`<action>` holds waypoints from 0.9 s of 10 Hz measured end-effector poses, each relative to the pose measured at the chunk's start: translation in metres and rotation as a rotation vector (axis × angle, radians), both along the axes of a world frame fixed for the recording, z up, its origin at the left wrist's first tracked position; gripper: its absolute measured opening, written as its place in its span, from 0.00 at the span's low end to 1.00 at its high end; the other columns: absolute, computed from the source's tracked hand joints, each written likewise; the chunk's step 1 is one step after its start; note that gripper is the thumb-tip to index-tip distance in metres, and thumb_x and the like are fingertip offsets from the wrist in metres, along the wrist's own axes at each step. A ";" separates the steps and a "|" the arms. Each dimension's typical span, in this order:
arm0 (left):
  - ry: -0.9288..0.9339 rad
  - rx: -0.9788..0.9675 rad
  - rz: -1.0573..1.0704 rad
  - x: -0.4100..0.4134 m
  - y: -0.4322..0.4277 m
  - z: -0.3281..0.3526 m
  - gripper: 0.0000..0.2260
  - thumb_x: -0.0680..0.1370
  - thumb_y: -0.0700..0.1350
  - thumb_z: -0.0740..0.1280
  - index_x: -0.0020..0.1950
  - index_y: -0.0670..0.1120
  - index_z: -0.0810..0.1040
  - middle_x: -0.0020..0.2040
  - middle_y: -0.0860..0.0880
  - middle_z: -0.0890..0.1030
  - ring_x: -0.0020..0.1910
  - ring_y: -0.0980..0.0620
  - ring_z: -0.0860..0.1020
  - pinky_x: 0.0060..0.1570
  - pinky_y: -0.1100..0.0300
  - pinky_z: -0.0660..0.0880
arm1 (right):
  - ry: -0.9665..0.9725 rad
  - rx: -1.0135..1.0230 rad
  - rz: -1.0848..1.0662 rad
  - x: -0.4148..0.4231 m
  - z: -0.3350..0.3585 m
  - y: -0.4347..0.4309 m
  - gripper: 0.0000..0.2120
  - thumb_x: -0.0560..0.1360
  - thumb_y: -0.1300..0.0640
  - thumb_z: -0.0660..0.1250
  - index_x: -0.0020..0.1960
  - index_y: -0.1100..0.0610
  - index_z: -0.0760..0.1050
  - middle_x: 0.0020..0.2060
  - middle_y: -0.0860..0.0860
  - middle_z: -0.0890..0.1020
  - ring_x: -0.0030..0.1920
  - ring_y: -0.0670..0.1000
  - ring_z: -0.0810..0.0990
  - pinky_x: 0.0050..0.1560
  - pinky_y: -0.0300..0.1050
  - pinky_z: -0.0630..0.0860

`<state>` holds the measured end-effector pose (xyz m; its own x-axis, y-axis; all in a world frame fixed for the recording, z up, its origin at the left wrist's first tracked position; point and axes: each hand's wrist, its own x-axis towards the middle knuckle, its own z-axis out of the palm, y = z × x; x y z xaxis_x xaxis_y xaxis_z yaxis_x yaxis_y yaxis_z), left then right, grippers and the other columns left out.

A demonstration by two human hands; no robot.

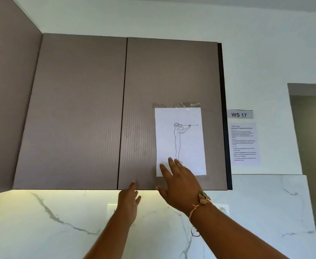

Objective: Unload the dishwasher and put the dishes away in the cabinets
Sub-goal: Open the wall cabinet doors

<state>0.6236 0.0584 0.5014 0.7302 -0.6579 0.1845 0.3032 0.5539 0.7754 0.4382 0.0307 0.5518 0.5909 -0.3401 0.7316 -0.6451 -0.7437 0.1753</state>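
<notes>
Up on the wall, one cabinet (75, 113) has two closed doors; left hand (128, 199), fingers straight, touches the bottom edge of the right door (144, 81), right hand (177, 184) spreads wide over one taped sheet (179, 141); one sign (239, 114) reads "WS 17"

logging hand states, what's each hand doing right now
Left hand: open, fingertips at the cabinet door bottom edge.
Right hand: open, fingers spread, holding nothing.
</notes>
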 end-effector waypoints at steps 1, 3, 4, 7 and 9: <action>0.135 -0.099 -0.055 0.012 -0.010 0.004 0.15 0.80 0.44 0.66 0.64 0.42 0.70 0.61 0.41 0.75 0.63 0.43 0.74 0.67 0.46 0.68 | 0.043 -0.003 -0.042 0.008 0.004 -0.013 0.35 0.79 0.35 0.54 0.80 0.49 0.48 0.80 0.54 0.48 0.79 0.59 0.48 0.76 0.55 0.53; 0.215 -0.164 -0.136 0.019 -0.018 -0.005 0.13 0.80 0.42 0.66 0.63 0.41 0.71 0.60 0.40 0.77 0.61 0.42 0.75 0.68 0.46 0.69 | 0.060 0.008 -0.058 0.018 0.006 -0.023 0.35 0.79 0.35 0.53 0.80 0.49 0.48 0.80 0.54 0.48 0.79 0.59 0.49 0.76 0.55 0.53; 0.214 -0.179 -0.165 0.020 -0.018 -0.015 0.13 0.80 0.41 0.64 0.64 0.41 0.72 0.63 0.40 0.77 0.62 0.42 0.76 0.66 0.47 0.70 | 0.065 0.003 -0.050 0.021 0.003 -0.019 0.35 0.79 0.35 0.54 0.80 0.49 0.49 0.80 0.54 0.49 0.79 0.59 0.50 0.76 0.55 0.55; 0.176 -0.284 -0.145 -0.014 0.005 -0.033 0.14 0.80 0.42 0.65 0.66 0.46 0.74 0.59 0.45 0.81 0.60 0.46 0.78 0.60 0.50 0.73 | 0.096 -0.031 -0.004 0.025 -0.004 0.006 0.35 0.78 0.35 0.56 0.79 0.48 0.50 0.79 0.56 0.52 0.78 0.61 0.54 0.74 0.57 0.59; 0.103 -0.289 -0.126 -0.040 0.039 -0.046 0.11 0.81 0.41 0.64 0.63 0.45 0.76 0.58 0.46 0.83 0.60 0.46 0.79 0.62 0.49 0.73 | 0.110 -0.106 0.092 0.017 -0.008 0.043 0.34 0.78 0.36 0.57 0.79 0.48 0.51 0.79 0.57 0.54 0.76 0.62 0.59 0.72 0.58 0.63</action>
<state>0.5837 0.0969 0.4550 0.6710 -0.6753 0.3061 0.4520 0.6998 0.5531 0.4548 0.0733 0.5442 0.6945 -0.2050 0.6897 -0.5476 -0.7723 0.3219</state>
